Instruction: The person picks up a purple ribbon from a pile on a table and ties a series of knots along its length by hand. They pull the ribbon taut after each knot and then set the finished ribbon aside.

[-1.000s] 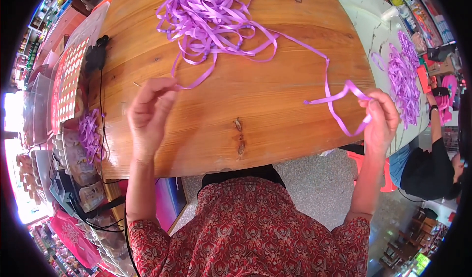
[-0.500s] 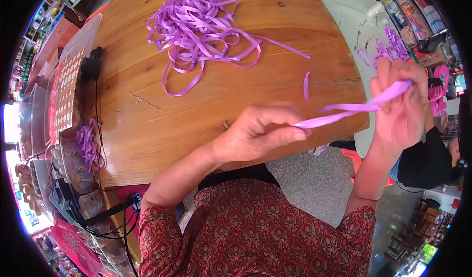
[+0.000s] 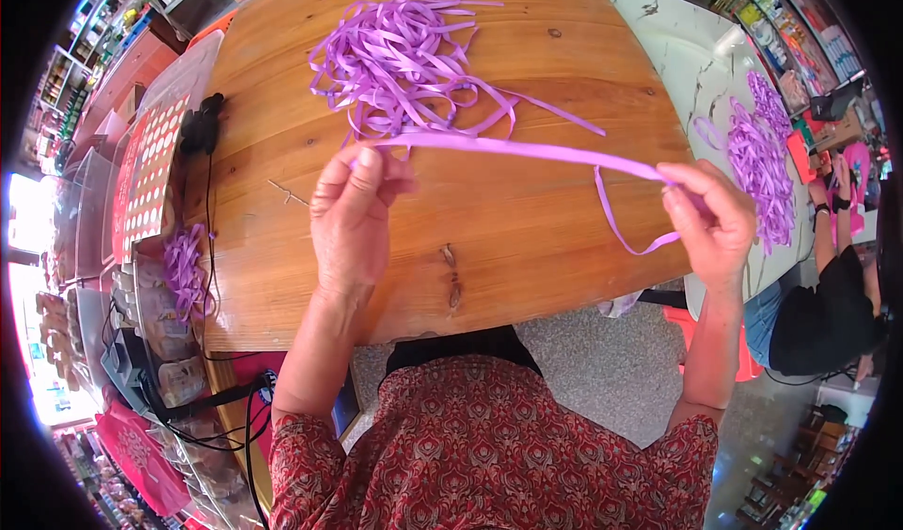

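Note:
A length of purple ribbon (image 3: 517, 146) stretches between my two hands above the wooden table (image 3: 527, 248). My left hand (image 3: 356, 201) pinches one end between thumb and fingers. At the other side, my right hand (image 3: 707, 218) grips the ribbon with its thumb and fingertips. A loose part of ribbon hangs in a loop beside my right hand and reaches toward the table. Beyond my hands lies a tangled heap of purple ribbon (image 3: 400, 55), with a few strands trailing to the right.
On the white marbled surface (image 3: 658, 27) at right is another purple ribbon pile (image 3: 760, 173). At left stand a dotted box (image 3: 150, 173), a black object with a cable (image 3: 202, 124) and more purple ribbon (image 3: 185, 262). A person in black (image 3: 828, 314) is at far right.
My left hand has moved left and away from me, drawing the ribbon out long and straight. My right hand has come slightly left and lower. The right-hand ribbon pile now shows more fully.

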`<state>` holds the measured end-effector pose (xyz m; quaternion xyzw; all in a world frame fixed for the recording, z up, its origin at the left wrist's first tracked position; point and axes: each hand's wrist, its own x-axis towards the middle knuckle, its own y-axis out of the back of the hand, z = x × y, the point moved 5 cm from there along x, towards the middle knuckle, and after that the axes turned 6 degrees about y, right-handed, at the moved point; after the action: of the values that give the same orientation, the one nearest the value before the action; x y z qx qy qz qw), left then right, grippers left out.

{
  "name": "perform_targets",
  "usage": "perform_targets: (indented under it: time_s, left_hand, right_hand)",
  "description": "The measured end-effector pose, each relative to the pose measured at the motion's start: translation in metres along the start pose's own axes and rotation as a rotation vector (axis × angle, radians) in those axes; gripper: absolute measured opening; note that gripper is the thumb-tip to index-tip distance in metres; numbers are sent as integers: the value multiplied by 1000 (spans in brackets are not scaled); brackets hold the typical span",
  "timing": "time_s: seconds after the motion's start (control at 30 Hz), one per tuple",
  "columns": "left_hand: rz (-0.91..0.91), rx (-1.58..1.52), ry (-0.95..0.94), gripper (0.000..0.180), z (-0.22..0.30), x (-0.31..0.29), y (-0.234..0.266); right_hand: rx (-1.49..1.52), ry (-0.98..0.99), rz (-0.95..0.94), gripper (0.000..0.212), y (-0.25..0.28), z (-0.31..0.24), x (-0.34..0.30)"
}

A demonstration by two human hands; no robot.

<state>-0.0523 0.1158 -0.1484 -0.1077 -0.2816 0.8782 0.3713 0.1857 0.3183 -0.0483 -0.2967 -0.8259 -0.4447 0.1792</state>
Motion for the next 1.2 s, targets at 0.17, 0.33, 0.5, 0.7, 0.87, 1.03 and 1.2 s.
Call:
perform_targets:
  time_s: [0.17,0.33,0.5,0.7,0.87,1.03,1.2]
  left_hand:
    - [58,-130,-188,15,19,8,-1]
    - [48,-303,-229,15,33,11,0]
    - [-27,-194,-382,18,70,7,15]
    - [-9,-257,-450,16,120,0,58]
    - [-36,-275,-447,17,160,-2,119]
    - [80,-246,-448,18,193,-15,192]
    - [240,-168,-483,20,196,-22,223]
  right_hand:
    - [37,44,-38,17,-21,7,-1]
    - [60,83,-123,11,-52,4,-15]
    - [68,12,-104,12,-41,9,-25]
    - [31,-42,-55,10,-26,25,-37]
    - [-50,-45,-37,9,-14,32,-43]
    - [-162,-48,-22,9,-5,42,-49]
    - [-135,-95,-13,9,-4,50,-54]
